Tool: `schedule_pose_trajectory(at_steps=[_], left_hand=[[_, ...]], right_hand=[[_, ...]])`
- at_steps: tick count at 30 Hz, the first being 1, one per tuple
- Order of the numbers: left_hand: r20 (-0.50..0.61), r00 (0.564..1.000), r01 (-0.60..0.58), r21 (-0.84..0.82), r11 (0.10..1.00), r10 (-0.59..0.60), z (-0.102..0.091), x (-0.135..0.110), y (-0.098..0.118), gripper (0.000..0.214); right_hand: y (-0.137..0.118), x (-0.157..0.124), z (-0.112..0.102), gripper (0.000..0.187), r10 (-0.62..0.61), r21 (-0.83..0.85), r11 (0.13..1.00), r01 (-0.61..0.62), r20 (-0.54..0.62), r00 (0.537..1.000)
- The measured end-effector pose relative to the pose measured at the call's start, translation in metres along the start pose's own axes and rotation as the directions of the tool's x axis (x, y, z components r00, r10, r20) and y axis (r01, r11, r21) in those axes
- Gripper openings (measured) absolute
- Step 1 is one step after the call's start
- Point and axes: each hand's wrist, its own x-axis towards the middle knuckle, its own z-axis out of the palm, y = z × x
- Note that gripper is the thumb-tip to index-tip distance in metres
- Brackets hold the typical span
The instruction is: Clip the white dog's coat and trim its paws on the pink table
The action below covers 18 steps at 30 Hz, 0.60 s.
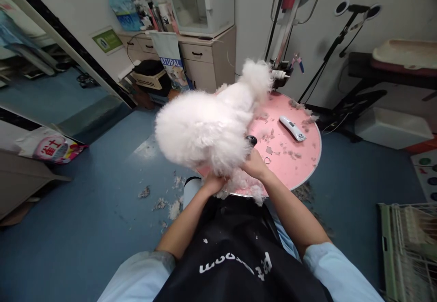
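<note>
A fluffy white dog [205,129] is on the round pink grooming table [300,170], its rounded head towards me on the left and its tail tuft at the back. My left hand [215,183] reaches under the fur at the dog's near side, its fingers hidden by hair. Close by, my right hand [254,164] is closed around a tool with a rounded black end [251,140], pressed near the dog's coat; the rest of this tool is hidden. A white hair clipper [292,129] lies on the tabletop to the right.
Loose hair clumps [174,208] lie on the blue floor, and more are scattered over the table. A table post [283,28] rises behind the dog. Drawers [198,56] stand at the back, a wire cage [409,247] at lower right, a mirror [68,83] at left.
</note>
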Motion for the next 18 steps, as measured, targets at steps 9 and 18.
schedule_pose_trajectory(at_steps=[9, 18], left_hand=[[0.049, 0.997, -0.055, -0.211, 0.976, 0.067, 0.004, -0.018, 0.013, 0.043], [0.008, 0.999, -0.034, -0.196, 0.980, 0.036, 0.000, -0.029, 0.013, 0.045]], right_hand=[[-0.010, 0.003, -0.012, 0.010, 0.054, 0.115, 0.993, -0.011, -0.375, 0.925], [-0.013, 0.016, -0.014, 0.009, 0.091, 0.155, 0.984, -0.084, -0.041, 0.995]])
